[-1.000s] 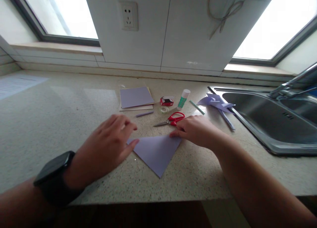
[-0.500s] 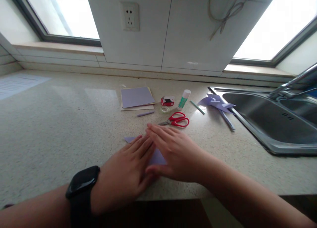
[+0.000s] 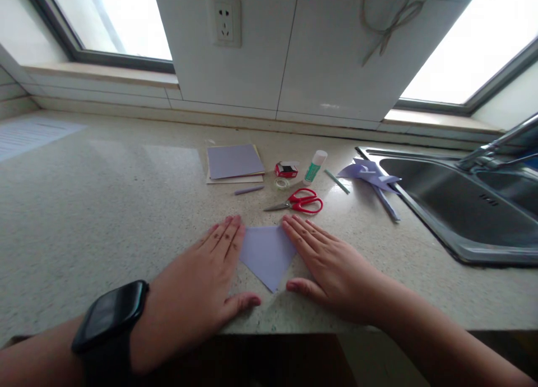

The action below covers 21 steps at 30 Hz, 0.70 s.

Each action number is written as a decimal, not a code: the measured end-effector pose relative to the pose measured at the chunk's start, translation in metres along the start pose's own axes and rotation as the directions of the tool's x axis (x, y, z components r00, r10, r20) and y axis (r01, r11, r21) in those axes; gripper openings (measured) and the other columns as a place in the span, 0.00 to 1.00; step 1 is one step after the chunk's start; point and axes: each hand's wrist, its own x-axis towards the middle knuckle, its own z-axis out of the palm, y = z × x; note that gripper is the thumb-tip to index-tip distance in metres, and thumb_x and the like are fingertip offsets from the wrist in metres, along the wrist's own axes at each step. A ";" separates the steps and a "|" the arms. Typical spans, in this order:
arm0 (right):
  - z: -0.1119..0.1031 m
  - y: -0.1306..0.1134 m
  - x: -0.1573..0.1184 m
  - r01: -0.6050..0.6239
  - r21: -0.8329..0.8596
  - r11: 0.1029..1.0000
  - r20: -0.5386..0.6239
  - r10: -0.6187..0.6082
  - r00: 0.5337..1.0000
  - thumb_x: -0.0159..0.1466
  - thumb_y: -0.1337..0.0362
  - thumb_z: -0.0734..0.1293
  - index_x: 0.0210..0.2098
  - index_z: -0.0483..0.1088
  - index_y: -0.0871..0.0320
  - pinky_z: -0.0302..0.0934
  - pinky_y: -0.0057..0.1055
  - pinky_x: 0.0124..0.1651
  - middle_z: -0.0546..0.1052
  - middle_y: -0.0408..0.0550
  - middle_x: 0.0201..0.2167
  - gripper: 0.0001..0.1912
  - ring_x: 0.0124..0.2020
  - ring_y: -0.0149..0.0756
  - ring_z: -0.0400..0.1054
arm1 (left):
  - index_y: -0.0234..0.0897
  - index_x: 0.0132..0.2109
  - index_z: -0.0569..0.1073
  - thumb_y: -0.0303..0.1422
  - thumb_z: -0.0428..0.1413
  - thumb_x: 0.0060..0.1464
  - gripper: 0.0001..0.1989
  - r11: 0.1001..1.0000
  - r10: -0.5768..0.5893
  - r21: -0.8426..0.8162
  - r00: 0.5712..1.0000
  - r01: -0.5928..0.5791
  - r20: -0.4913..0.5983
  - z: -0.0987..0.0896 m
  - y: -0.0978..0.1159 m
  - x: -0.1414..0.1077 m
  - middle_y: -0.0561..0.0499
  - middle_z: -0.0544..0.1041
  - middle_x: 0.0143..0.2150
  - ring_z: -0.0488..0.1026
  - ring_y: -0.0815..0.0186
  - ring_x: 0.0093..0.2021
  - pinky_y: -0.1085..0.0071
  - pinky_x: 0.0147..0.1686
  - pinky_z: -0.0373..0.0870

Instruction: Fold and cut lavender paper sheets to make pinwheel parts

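Observation:
A purple sheet of paper (image 3: 268, 252), folded to a triangle with its point toward me, lies flat near the counter's front edge. My left hand (image 3: 205, 286) rests flat with its fingertips over the paper's left corner, thumb stretched out. Over the right corner lie the fingers of my right hand (image 3: 332, 269), also flat with the thumb apart. Both outer corners are hidden under the fingers. Just beyond the paper are red-handled scissors (image 3: 307, 201), blades pointing left.
Behind the scissors stand a glue stick (image 3: 315, 167), a small red box (image 3: 286, 169) and a tape roll (image 3: 281, 183). A purple paper stack (image 3: 235, 161), a purple rolled stick (image 3: 249, 190), a green strip (image 3: 337, 182) and a paper pinwheel (image 3: 370, 175) lie around. The sink (image 3: 445, 207) is right.
My hands have moved apart from their overlapped position at the middle of the paper, left hand to the left and right hand to the right. The folded paper is now uncovered between them.

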 end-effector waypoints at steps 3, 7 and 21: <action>-0.002 0.005 -0.010 -0.026 -0.033 0.999 -0.024 0.026 0.999 0.67 0.38 0.59 0.72 0.45 0.69 0.48 0.47 0.71 0.48 0.63 0.71 0.49 0.72 0.51 0.45 | 0.14 0.66 0.61 0.62 0.43 0.58 0.51 0.996 -0.060 0.060 0.998 0.062 -0.034 0.004 -0.009 -0.009 0.22 0.56 0.68 0.58 0.38 0.68 0.47 0.64 0.60; -0.008 0.008 -0.016 -0.062 -0.052 0.997 -0.019 0.061 0.998 0.67 0.40 0.59 0.71 0.47 0.70 0.51 0.49 0.70 0.51 0.65 0.70 0.47 0.71 0.52 0.48 | 0.18 0.63 0.68 0.65 0.43 0.55 0.52 0.992 -0.080 0.091 0.993 0.088 -0.085 0.011 -0.019 -0.015 0.22 0.63 0.65 0.64 0.37 0.65 0.47 0.62 0.63; 0.005 0.013 -0.030 -0.147 -0.079 0.986 -0.123 0.137 0.983 0.70 0.47 0.59 0.72 0.43 0.66 0.51 0.52 0.70 0.51 0.62 0.71 0.42 0.72 0.49 0.46 | 0.16 0.50 0.78 0.65 0.39 0.57 0.50 0.924 -0.301 0.271 0.951 0.271 0.075 -0.028 -0.043 -0.010 0.16 0.77 0.46 0.78 0.31 0.42 0.44 0.33 0.75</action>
